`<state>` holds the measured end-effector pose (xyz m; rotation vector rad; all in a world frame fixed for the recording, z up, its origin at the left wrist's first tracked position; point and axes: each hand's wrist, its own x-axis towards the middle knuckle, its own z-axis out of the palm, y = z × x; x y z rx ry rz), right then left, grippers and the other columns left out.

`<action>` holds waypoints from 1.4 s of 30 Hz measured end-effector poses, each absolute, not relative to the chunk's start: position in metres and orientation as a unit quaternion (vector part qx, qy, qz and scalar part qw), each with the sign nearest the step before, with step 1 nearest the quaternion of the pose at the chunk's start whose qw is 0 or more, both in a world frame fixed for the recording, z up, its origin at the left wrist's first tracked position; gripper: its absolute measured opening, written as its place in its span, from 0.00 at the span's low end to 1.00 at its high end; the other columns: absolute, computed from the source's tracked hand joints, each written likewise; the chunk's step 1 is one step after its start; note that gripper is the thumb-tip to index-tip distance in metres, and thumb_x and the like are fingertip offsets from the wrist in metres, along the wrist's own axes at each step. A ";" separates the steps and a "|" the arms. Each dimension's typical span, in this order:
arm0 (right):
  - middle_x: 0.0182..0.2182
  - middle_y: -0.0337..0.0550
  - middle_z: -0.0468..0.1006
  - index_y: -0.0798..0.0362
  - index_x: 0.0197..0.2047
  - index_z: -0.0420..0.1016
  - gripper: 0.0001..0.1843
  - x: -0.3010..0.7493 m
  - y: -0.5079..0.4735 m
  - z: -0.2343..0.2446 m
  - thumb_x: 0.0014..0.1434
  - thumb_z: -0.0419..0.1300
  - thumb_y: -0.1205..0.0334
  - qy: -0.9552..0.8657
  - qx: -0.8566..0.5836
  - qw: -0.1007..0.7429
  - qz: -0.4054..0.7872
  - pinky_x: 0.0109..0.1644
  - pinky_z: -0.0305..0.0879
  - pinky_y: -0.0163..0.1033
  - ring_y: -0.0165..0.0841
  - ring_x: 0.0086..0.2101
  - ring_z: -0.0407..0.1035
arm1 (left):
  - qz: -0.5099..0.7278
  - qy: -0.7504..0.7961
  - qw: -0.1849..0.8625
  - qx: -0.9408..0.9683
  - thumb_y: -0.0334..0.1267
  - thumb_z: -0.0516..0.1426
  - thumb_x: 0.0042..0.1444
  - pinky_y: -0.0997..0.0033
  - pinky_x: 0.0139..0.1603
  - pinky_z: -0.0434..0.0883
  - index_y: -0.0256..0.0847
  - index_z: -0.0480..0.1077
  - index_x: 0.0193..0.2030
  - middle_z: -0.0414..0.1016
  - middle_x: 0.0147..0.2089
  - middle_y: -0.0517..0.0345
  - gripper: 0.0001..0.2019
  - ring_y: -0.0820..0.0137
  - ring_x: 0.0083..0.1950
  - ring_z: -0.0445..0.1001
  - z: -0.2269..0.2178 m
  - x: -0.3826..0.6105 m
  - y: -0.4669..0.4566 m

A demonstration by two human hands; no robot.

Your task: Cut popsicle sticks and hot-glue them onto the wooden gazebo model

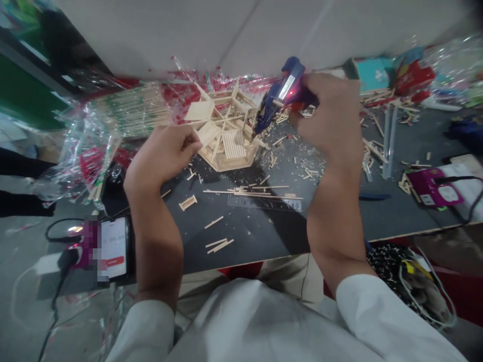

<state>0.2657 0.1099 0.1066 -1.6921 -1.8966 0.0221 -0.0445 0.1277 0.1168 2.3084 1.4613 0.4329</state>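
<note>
My right hand (332,120) grips the blue glue gun (281,95), nozzle at the stick model (226,133) on the far bench (339,216). My left hand (162,156) pinches its light, brittle panel; I judge edges safest.

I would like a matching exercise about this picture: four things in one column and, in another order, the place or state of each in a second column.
Things:
1. glue gun
2. wooden stick model
3. ruler
4. phone

Places or states:
A. lies flat on the dark table, between the two forearms
B. gripped in the right hand, nozzle pointing at the model
C. at the table's left edge, screen lit
D. stands on the table, the left hand at its side

Pairs: 1-B, 2-D, 3-A, 4-C
</note>
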 end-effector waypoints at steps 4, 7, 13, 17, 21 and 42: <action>0.47 0.46 0.81 0.44 0.44 0.73 0.13 0.263 0.111 0.106 0.56 0.59 0.68 -0.722 -0.633 0.279 0.011 0.54 0.65 0.46 0.42 0.45 0.71 | 0.163 0.518 0.194 0.817 0.41 0.58 0.59 0.58 0.50 0.70 0.47 0.76 0.36 0.76 0.29 0.57 0.06 0.60 0.37 0.77 0.120 -0.036 0.124; 0.47 0.45 0.81 0.44 0.44 0.73 0.15 0.260 0.112 0.107 0.55 0.59 0.70 -0.719 -0.636 0.278 0.031 0.55 0.65 0.47 0.43 0.45 0.71 | 0.168 0.507 0.178 0.826 0.41 0.59 0.60 0.59 0.47 0.70 0.45 0.75 0.36 0.77 0.28 0.57 0.05 0.61 0.35 0.77 0.122 -0.030 0.120; 0.46 0.45 0.80 0.43 0.40 0.71 0.12 0.257 0.114 0.107 0.55 0.61 0.69 -0.712 -0.637 0.289 0.058 0.57 0.63 0.49 0.44 0.47 0.70 | 0.138 0.499 0.179 0.837 0.40 0.61 0.61 0.61 0.48 0.70 0.45 0.74 0.36 0.78 0.30 0.58 0.04 0.62 0.36 0.77 0.122 -0.025 0.118; 0.46 0.45 0.80 0.43 0.41 0.72 0.11 0.258 0.115 0.104 0.56 0.61 0.68 -0.717 -0.634 0.286 0.053 0.56 0.63 0.48 0.43 0.46 0.70 | 0.139 0.503 0.186 0.833 0.41 0.62 0.61 0.60 0.50 0.70 0.45 0.74 0.35 0.78 0.31 0.58 0.05 0.61 0.37 0.77 0.122 -0.024 0.118; 0.46 0.45 0.80 0.42 0.44 0.73 0.13 0.259 0.115 0.105 0.56 0.60 0.67 -0.723 -0.630 0.280 0.037 0.55 0.64 0.48 0.43 0.46 0.70 | 0.140 0.500 0.189 0.833 0.40 0.61 0.60 0.58 0.50 0.69 0.45 0.74 0.35 0.75 0.30 0.58 0.04 0.61 0.37 0.76 0.123 -0.023 0.117; 0.53 0.53 0.80 0.52 0.61 0.75 0.24 0.254 0.113 0.107 0.62 0.61 0.63 -0.728 -0.649 0.208 -0.072 0.56 0.66 0.52 0.50 0.53 0.72 | 0.070 0.487 0.149 0.858 0.47 0.54 0.64 0.60 0.46 0.68 0.42 0.75 0.43 0.79 0.38 0.55 0.13 0.64 0.40 0.75 0.129 -0.026 0.117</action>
